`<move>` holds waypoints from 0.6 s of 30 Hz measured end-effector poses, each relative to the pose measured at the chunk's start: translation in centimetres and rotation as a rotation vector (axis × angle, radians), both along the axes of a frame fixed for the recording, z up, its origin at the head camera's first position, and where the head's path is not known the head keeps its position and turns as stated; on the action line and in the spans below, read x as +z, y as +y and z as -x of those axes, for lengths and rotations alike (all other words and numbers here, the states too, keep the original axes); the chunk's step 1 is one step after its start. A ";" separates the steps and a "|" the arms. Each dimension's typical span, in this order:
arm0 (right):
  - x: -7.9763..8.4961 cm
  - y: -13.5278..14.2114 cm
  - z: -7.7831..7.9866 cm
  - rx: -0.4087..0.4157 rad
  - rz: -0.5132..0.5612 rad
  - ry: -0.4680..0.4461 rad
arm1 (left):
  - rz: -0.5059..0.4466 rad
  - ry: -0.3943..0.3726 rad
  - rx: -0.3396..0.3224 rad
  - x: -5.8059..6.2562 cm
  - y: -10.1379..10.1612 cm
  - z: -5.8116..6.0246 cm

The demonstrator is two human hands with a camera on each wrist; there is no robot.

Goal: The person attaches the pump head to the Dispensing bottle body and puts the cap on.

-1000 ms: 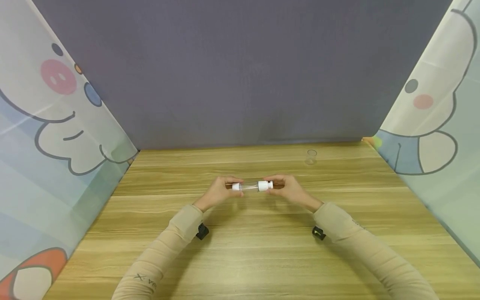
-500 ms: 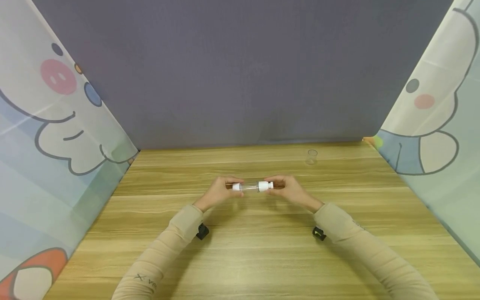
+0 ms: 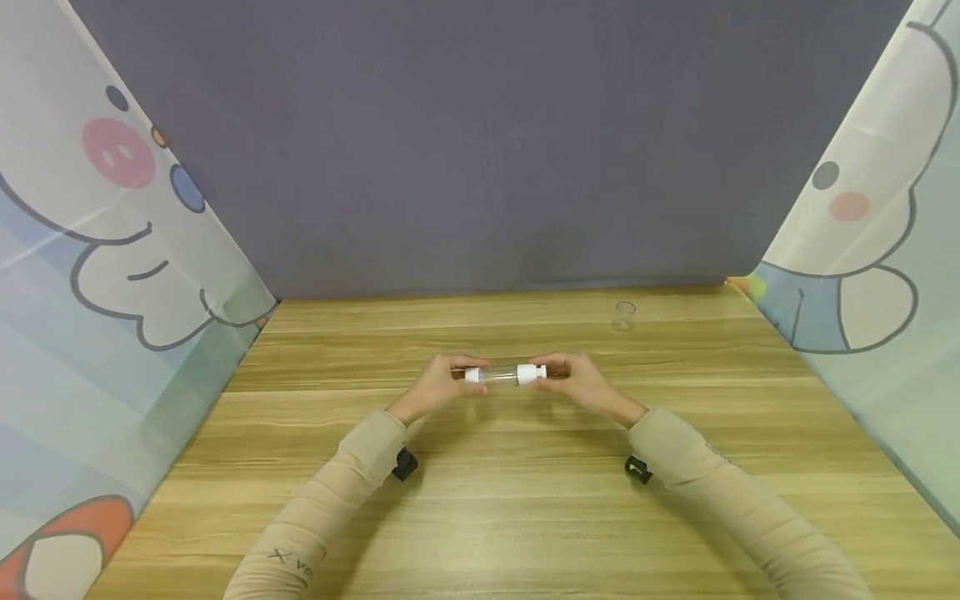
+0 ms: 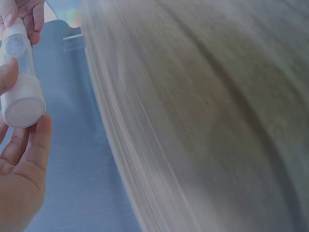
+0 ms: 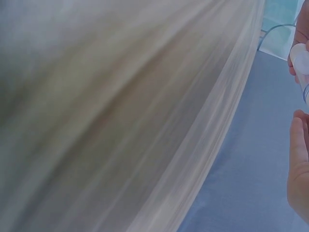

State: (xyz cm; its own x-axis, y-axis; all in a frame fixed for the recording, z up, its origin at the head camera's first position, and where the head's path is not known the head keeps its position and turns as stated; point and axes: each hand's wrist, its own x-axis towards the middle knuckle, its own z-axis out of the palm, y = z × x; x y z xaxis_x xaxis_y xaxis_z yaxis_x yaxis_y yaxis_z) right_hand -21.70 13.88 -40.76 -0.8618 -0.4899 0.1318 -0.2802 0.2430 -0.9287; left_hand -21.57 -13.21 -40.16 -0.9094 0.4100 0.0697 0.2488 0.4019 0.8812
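Observation:
A small clear pump bottle with white ends lies sideways above the middle of the table, held between both hands. My left hand pinches its plain white end, thumb on the near side and fingers on the far side. At the other end, my right hand grips the white pump head. The left wrist view shows the flat round white base between thumb and fingers. Only part of the bottle appears at the edge of the right wrist view, beside the right hand.
A clear cap-like cup stands near the back right of the wooden table. A dark grey panel rises behind the table. Cartoon-printed cloths hang along both sides.

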 end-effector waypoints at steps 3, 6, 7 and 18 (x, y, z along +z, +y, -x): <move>0.0 0.0 0.0 0.009 0.002 0.004 | -0.001 0.000 -0.001 0.1 0.0 -0.1; 0.1 0.0 0.0 0.009 0.002 0.006 | -0.002 -0.005 -0.006 0.0 -0.1 -0.1; 0.1 0.0 0.0 0.010 0.003 0.005 | -0.003 -0.005 -0.008 -0.1 -0.1 0.0; 0.4 0.3 0.1 -0.018 -0.067 0.014 | 0.004 -0.024 0.005 0.2 0.2 0.2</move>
